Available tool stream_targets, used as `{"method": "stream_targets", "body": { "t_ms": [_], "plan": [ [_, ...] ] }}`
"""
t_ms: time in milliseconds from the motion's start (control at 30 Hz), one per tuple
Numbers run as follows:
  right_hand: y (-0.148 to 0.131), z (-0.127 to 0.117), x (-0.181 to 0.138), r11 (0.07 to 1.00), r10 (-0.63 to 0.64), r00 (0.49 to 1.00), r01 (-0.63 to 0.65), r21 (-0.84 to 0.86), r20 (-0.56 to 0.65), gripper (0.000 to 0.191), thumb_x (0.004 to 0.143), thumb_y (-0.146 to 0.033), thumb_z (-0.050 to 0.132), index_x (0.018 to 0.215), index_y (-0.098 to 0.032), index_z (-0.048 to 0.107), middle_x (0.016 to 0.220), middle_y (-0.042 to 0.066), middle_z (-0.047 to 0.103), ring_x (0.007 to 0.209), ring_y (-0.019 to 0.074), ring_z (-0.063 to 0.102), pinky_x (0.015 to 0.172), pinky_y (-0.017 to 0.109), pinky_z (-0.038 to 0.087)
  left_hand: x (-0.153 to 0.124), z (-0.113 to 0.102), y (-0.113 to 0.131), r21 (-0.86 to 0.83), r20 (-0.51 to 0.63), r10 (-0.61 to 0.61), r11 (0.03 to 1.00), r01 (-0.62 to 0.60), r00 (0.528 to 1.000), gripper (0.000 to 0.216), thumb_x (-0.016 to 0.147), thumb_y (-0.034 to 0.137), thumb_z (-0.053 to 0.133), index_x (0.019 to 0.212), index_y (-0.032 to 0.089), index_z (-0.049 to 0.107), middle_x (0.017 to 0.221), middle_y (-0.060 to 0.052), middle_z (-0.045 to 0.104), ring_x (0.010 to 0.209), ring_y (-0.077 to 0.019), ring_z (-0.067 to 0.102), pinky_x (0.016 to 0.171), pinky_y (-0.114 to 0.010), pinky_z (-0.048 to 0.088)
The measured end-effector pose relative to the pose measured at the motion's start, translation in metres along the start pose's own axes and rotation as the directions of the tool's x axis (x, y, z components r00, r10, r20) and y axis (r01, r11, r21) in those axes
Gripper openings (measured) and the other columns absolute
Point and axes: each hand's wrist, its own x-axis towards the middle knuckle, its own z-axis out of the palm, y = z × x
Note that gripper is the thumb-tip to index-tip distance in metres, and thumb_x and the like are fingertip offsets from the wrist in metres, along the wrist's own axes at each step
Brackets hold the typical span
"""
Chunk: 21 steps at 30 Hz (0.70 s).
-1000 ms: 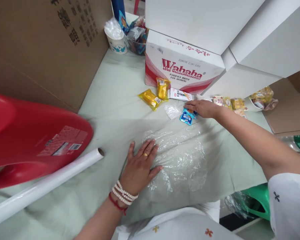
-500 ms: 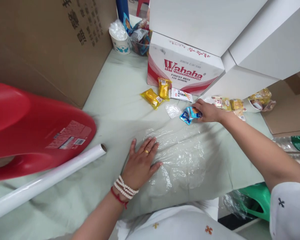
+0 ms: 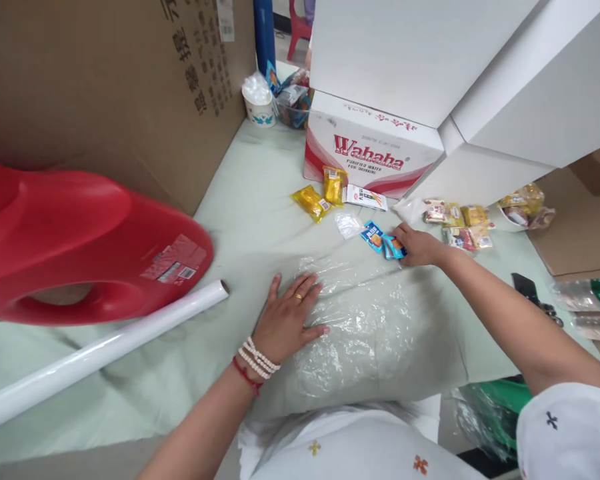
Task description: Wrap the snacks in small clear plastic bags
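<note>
My left hand lies flat, fingers spread, on the left edge of a sheet of clear plastic film spread over the pale green tablecloth. My right hand reaches forward beyond the film, its fingers closed on a small blue snack packet. A second blue packet lies just left of it, touching or nearly so. A small clear wrapper sits further left.
Two yellow snack packets and a white packet lie before a Wahaha carton. More wrapped snacks lie right. A red plastic chair and a white roll are left. Big cardboard box at back left.
My right hand has pulled the blue packet back toward me and down onto the cloth; one blue packet now lies apart to its left. The camera view shifted. The left hand stayed put.
</note>
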Motion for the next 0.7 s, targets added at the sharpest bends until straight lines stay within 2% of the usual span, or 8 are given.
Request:
{"method": "stream_targets", "body": {
  "t_ms": [100,167,267,333,433,533,633,700],
  "plan": [
    [-0.002,0.0,-0.007,0.994,0.07,0.993,-0.06,0.096,-0.1,0.066,0.073,-0.031,0.073,0.134,-0.015,0.053,0.125,0.018,0.061,0.098,0.0314,0.067,0.077,0.034,0.05,0.001,0.0,0.001,0.027,0.003,0.016,0.999,-0.016,1.0,0.07,0.09,0.054,0.067,0.149,0.02,0.051,0.16,-0.018,0.046,0.149,-0.037,0.042,0.124,-0.073,0.012],
    [-0.003,-0.006,-0.003,0.968,0.154,0.976,-0.118,0.22,-0.155,0.053,0.077,-0.033,0.071,0.125,-0.015,0.058,0.115,0.016,0.066,0.095,0.0292,0.067,0.077,0.033,0.049,0.001,0.0,0.001,0.038,-0.006,0.023,0.999,-0.023,1.0,0.068,0.091,0.052,0.066,0.15,0.021,0.051,0.159,-0.019,0.047,0.148,-0.0373,0.043,0.124,-0.073,0.013],
    [-0.014,-0.014,0.013,0.915,0.232,0.963,-0.167,0.368,-0.139,0.033,0.085,-0.04,0.065,0.109,-0.017,0.062,0.101,0.01,0.069,0.087,0.0246,0.065,0.073,0.03,0.049,0.002,0.0,0.001,0.045,-0.021,0.024,0.999,-0.023,0.999,0.066,0.092,0.05,0.064,0.15,0.022,0.051,0.159,-0.018,0.048,0.147,-0.037,0.045,0.124,-0.072,0.013],
    [-0.027,-0.015,0.026,0.912,0.258,0.96,-0.205,0.356,-0.106,0.039,0.083,-0.049,0.069,0.105,-0.017,0.062,0.101,0.011,0.068,0.085,0.0245,0.064,0.072,0.031,0.05,0.001,0.0,0.0,0.045,-0.022,0.024,0.999,-0.023,0.999,0.065,0.092,0.05,0.063,0.15,0.022,0.051,0.159,-0.018,0.048,0.147,-0.0369,0.045,0.124,-0.072,0.013],
    [-0.047,-0.014,0.043,0.923,0.3,0.95,-0.264,0.28,-0.093,0.058,0.073,-0.058,0.078,0.108,-0.015,0.062,0.115,0.017,0.063,0.09,0.0269,0.064,0.076,0.035,0.052,0.001,0.001,-0.001,0.04,-0.011,0.026,0.999,-0.025,1.0,0.069,0.092,0.054,0.064,0.15,0.021,0.05,0.159,-0.019,0.047,0.147,-0.0373,0.045,0.123,-0.073,0.013],
    [-0.055,-0.014,0.048,0.92,0.307,0.951,-0.283,0.273,-0.048,0.052,0.072,-0.052,0.079,0.105,-0.016,0.061,0.112,0.016,0.063,0.091,0.0267,0.064,0.075,0.034,0.053,0.001,0.001,-0.002,0.041,0.002,0.027,0.999,-0.027,1.0,0.074,0.09,0.057,0.066,0.151,0.019,0.049,0.16,-0.019,0.046,0.148,-0.0379,0.043,0.123,-0.074,0.013],
    [-0.055,-0.013,0.039,0.908,0.331,0.944,-0.317,0.274,-0.005,0.048,0.069,-0.047,0.079,0.102,-0.018,0.059,0.105,0.013,0.063,0.084,0.0253,0.064,0.068,0.033,0.052,0.002,0.001,-0.001,0.044,-0.012,0.025,0.999,-0.024,1.0,0.074,0.089,0.056,0.066,0.151,0.021,0.049,0.159,-0.019,0.047,0.148,-0.0381,0.044,0.123,-0.073,0.014],
    [-0.052,-0.011,0.028,0.906,0.342,0.94,-0.326,0.27,-0.011,0.051,0.068,-0.045,0.078,0.105,-0.017,0.058,0.112,0.015,0.061,0.084,0.0246,0.064,0.068,0.033,0.052,0.002,0.0,0.001,0.036,-0.018,0.019,0.999,-0.018,1.0,0.073,0.089,0.055,0.067,0.151,0.022,0.049,0.159,-0.019,0.047,0.147,-0.0379,0.044,0.123,-0.073,0.014]
  ]
}}
